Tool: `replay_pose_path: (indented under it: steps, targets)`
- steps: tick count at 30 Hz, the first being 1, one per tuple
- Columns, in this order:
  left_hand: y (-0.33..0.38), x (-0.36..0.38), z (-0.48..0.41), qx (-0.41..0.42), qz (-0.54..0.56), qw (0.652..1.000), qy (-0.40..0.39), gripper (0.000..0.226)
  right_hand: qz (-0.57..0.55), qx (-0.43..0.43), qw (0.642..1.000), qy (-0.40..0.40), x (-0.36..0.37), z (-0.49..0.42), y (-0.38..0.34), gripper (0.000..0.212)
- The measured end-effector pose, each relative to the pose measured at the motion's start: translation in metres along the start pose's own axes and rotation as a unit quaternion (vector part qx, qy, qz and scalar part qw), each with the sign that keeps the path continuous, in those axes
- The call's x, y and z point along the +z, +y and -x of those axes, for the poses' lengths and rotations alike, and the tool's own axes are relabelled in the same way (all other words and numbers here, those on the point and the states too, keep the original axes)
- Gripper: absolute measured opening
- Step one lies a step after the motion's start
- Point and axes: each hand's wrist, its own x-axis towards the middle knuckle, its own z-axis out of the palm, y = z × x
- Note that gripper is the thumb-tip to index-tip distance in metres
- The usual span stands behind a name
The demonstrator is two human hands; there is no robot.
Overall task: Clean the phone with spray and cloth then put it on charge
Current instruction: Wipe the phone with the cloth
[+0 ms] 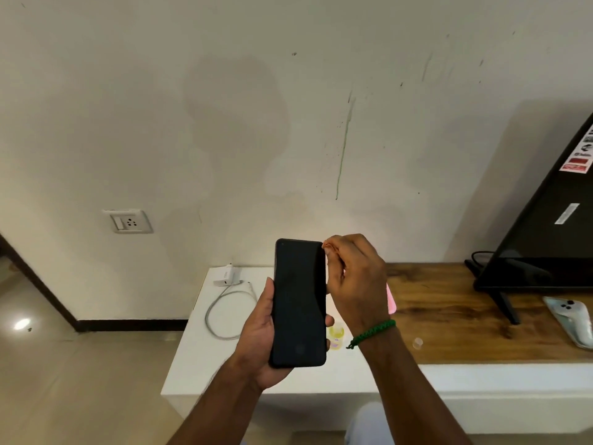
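My left hand (256, 342) grips a black phone (300, 303), upright with its dark screen toward me, above the white end of the table. My right hand (356, 277) is curled at the phone's upper right edge and holds a pink cloth (392, 300), of which only a strip shows behind the hand. A small yellow spray bottle (336, 337) stands on the table just right of the phone, partly hidden. A white charger plug (226, 275) with a looped white cable (221, 311) lies on the table to the left.
A wall socket (128, 221) sits on the wall at the left. The table (449, 306) has a wooden top on the right, carrying a black TV (545, 239) on its stand, a second phone (571, 319) and a small clear cap (417, 343).
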Motion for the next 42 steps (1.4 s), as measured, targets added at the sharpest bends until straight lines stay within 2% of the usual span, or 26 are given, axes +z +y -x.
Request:
replay_pose_path:
  steps: [5,13,27,36,42]
  targets:
    - [0.0,-0.001,-0.003,0.0,-0.01,1.0,0.015,0.059,-0.003,-0.016,1.0,-0.004,-0.004,0.0,0.0,0.034]
    - [0.003,0.001,-0.004,0.019,-0.015,1.0,0.016,0.056,0.013,-0.027,0.999,-0.021,-0.004,0.015,0.003,0.016]
    - [0.007,-0.002,-0.003,0.029,0.002,0.999,0.046,0.057,0.055,-0.058,0.996,-0.05,-0.007,0.05,-0.002,0.015]
    - [0.006,0.003,0.0,0.02,0.002,0.999,0.033,0.058,0.048,-0.054,0.996,-0.043,-0.01,0.032,-0.004,0.013]
    - [-0.002,0.005,0.002,-0.015,-0.006,1.0,0.026,0.063,0.041,-0.046,0.998,-0.032,-0.012,0.005,-0.001,0.021]
